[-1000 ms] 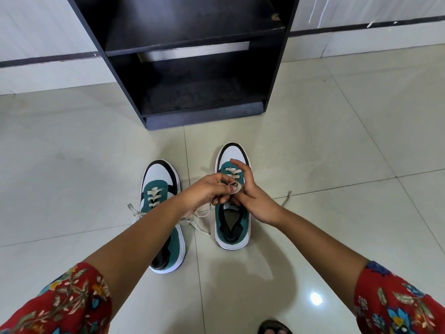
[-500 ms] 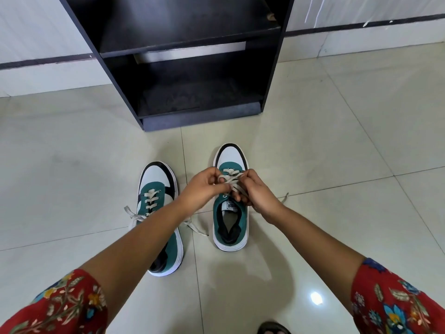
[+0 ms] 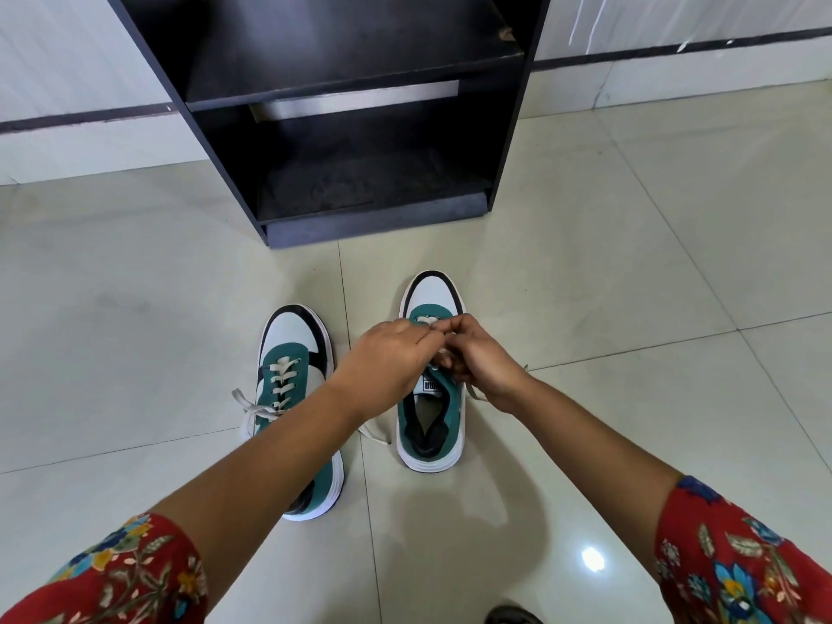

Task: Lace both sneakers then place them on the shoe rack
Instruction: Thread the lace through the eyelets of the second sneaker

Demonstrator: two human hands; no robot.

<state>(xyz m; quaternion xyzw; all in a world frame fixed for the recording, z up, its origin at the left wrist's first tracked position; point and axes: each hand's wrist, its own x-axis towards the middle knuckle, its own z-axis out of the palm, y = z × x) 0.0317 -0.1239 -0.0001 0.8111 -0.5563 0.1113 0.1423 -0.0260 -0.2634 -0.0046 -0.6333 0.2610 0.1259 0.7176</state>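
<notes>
Both hands — left hand (image 3: pixel 387 362), right hand (image 3: pixel 484 360) — pinch the flat cream lace (image 3: pixel 433 366) over the right sneaker (image 3: pixel 431 398); the suede-look left sneaker (image 3: pixel 292 385) sits leftward, laced.

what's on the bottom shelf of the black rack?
No shoes on the bottom shelf of the rack in view: just a dusty dark board. Its rear corners are in shadow, so I can't rule out something small there. Both sneakers sit on the floor.

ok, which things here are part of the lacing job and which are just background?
In the job:
left hand
right hand
right sneaker, lace being worked
left sneaker, laced, ends loose
shoe rack

Just there:
floor tiles
dark object at bottom edge, unidentifiable
</notes>
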